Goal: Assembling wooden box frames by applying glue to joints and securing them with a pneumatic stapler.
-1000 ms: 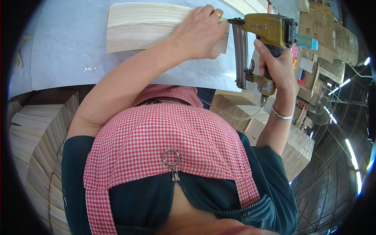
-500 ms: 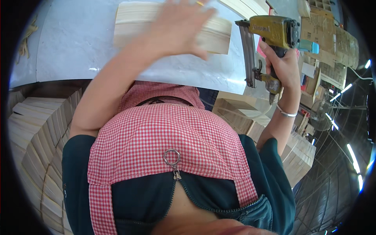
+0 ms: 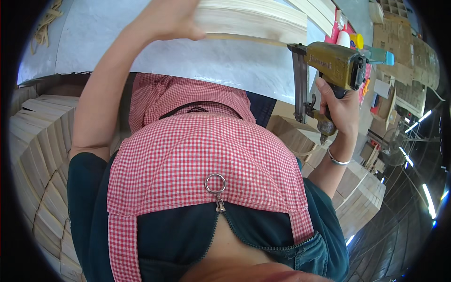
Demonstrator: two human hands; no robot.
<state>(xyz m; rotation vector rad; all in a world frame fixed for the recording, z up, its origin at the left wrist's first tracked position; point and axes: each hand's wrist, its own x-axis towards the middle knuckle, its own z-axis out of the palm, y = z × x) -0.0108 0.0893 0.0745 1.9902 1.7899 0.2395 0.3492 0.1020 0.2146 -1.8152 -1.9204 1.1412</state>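
My right hand is wrapped around the handle of a yellow-and-black pneumatic nail gun, raised at the table's near right. Its nose stands just off the right end of a pale wooden board, which lies on the white-grey worktable. At the board's left end is my left hand, its thumb along the near edge; the other fingers run out past the top of the picture.
Long pale wood strips lie at the far right, beside a bottle with a yellow cap. Stacked wood pieces stand at lower left, more stacks at right. Wood scraps lie at far left; cardboard boxes stand at far right.
My left hand has gone left from above the board to its left end. The board has shifted right and farther away in view. The nail gun sits slightly lower in the picture, still held.
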